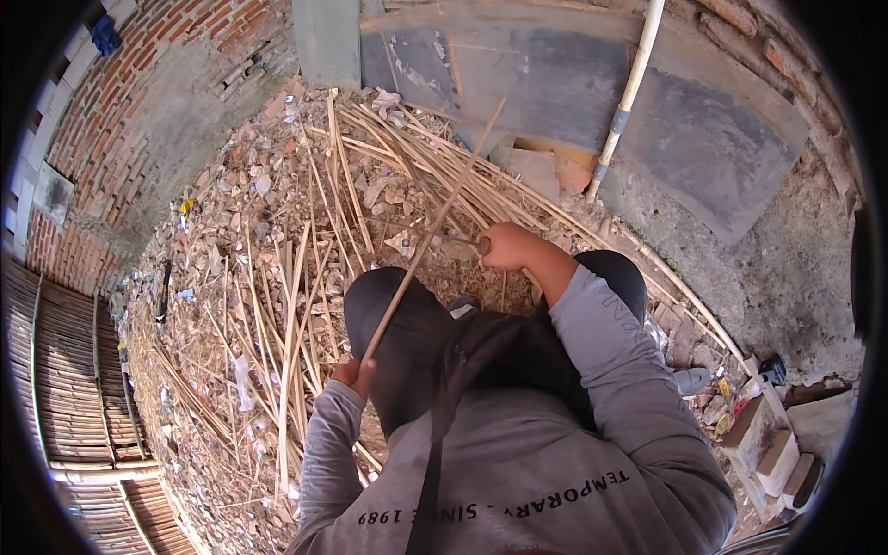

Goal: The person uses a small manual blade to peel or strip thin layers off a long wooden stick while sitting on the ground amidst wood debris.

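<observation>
My left hand (354,376) is closed around the lower end of a long bamboo strip (418,261). The strip slants up and away to the right, past my left knee. My right hand (514,250) is a fist in front of my right knee, gripping what looks like a knife (455,240). Its thin blade points left toward the strip's middle; whether the edge touches the strip I cannot tell. Most of the handle is hidden in my fingers.
Loose bamboo strips (294,342) lie on the littered ground at my left. A bundle of longer strips (444,171) is spread ahead. A white pipe (627,97) stands by the wall at the right. A bamboo slat panel (69,361) is at far left; bricks (772,458) lie at lower right.
</observation>
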The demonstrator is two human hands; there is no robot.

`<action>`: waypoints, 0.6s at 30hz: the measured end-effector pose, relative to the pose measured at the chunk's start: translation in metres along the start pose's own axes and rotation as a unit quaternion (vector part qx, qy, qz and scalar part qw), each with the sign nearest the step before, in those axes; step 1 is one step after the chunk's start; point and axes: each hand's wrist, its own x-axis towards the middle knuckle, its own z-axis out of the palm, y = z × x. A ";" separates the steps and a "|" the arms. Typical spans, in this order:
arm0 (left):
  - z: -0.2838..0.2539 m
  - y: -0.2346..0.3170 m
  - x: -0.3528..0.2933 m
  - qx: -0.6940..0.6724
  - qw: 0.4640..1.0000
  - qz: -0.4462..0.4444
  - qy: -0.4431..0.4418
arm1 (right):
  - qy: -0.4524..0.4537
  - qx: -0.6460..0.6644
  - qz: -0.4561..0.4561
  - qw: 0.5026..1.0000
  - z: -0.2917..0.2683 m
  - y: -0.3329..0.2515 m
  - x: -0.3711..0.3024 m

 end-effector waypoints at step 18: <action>-0.004 -0.001 0.007 0.147 0.988 -0.052 -0.022 | 0.012 -0.007 0.006 1.000 -0.004 -0.003 0.000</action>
